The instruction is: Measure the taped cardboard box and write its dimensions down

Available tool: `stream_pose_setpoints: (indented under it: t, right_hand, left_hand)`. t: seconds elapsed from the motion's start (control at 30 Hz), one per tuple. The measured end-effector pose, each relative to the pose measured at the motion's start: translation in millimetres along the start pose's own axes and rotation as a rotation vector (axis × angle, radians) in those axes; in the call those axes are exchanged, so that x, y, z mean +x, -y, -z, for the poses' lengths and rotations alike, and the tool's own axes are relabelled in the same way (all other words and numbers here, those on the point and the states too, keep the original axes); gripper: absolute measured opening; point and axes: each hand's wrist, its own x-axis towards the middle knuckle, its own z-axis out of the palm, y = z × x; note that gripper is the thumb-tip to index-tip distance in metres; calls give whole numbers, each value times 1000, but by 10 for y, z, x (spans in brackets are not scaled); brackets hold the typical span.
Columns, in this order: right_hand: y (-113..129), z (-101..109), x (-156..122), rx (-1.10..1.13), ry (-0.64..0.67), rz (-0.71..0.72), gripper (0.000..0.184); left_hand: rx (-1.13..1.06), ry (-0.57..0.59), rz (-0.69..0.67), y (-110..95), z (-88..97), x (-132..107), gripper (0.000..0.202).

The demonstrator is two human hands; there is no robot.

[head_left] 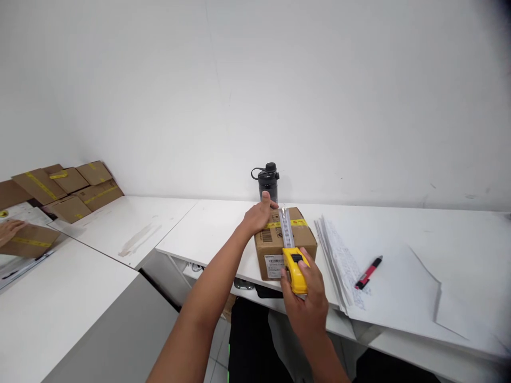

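A small brown cardboard box (268, 243) with yellow tape and a white label on its near side sits at the table's front edge. My right hand (307, 298) is wrapped around a yellow tape measure (296, 270) at the box's near side. Its blade (286, 227) is pulled out and runs across the box top toward the far edge. My left hand (257, 217) grips the far left corner of the box, thumb raised; its other fingers are partly hidden behind the box. Whether they touch the blade's end, I cannot tell.
Behind the box stands a black bottle (268, 180). To the right are a stack of written papers (339, 255) and a red and black pen (369, 272). Several taped boxes (93, 189) are piled at far left, where another person's hand (11, 230) touches a box (32, 241).
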Motion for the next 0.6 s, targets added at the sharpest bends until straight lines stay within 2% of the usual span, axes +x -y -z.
stream_pose_setpoints:
  t: [0.1,0.23,0.37,0.43,0.5,0.57,0.6]
  right_hand:
    - [-57,20,-8,45,-54,1,79]
    - [-107,89,-21,104,-135,-4,80]
    - [-71,204,-28,127,-236,-100,79]
    - [-32,286,2,174,-278,-212,77]
    - [-7,372,73,263,-265,-324,72]
    - [-14,441,196,362,-207,-412,63]
    - [-31,463,276,406,-168,-436,59]
  left_hand:
    - [60,-69,1,0,-40,34,86]
    - [148,-62,-32,15,-74,92,70]
    - [77,-77,-120,145,53,85,59]
    - [-34,-131,-143,314,143,15,57]
    - [-154,-229,-145,563,161,-97,54]
    - [-234,-372,-129,851,56,-229,49]
    - [-249,-407,-117,987,-38,-291,45]
